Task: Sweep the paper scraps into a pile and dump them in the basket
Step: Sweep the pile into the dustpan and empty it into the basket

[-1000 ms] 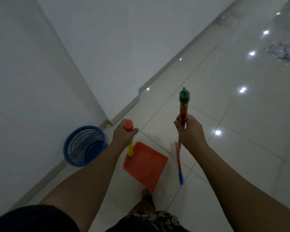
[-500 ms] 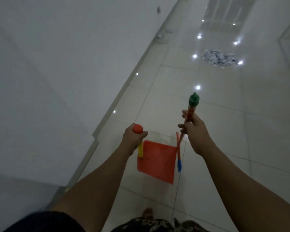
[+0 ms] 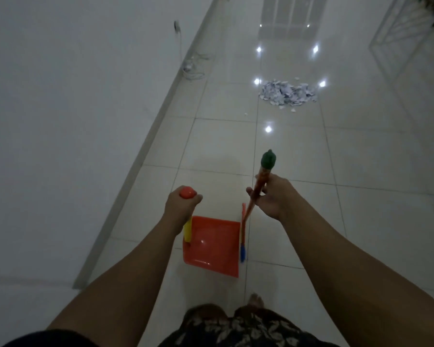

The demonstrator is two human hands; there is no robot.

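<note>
A pile of white paper scraps (image 3: 288, 93) lies on the glossy tiled floor far ahead, with a few stray bits beside it. My left hand (image 3: 180, 209) grips the upright handle of a red dustpan (image 3: 211, 246), whose pan hangs just above the floor in front of me. My right hand (image 3: 271, 199) grips the orange broom handle (image 3: 257, 189) below its green cap; the broom's blue lower end (image 3: 243, 254) hangs beside the dustpan's right edge. The basket is out of view.
A white wall (image 3: 73, 121) with a skirting board runs along the left. A white cable (image 3: 193, 68) hangs from a wall socket and coils on the floor ahead left. A metal grille (image 3: 406, 43) stands at the far right. My bare foot (image 3: 256, 300) shows below.
My view has swung right, away from the blue basket, which left the frame. The scrap pile now lies straight ahead. Both hands keep their grips on dustpan and broom.
</note>
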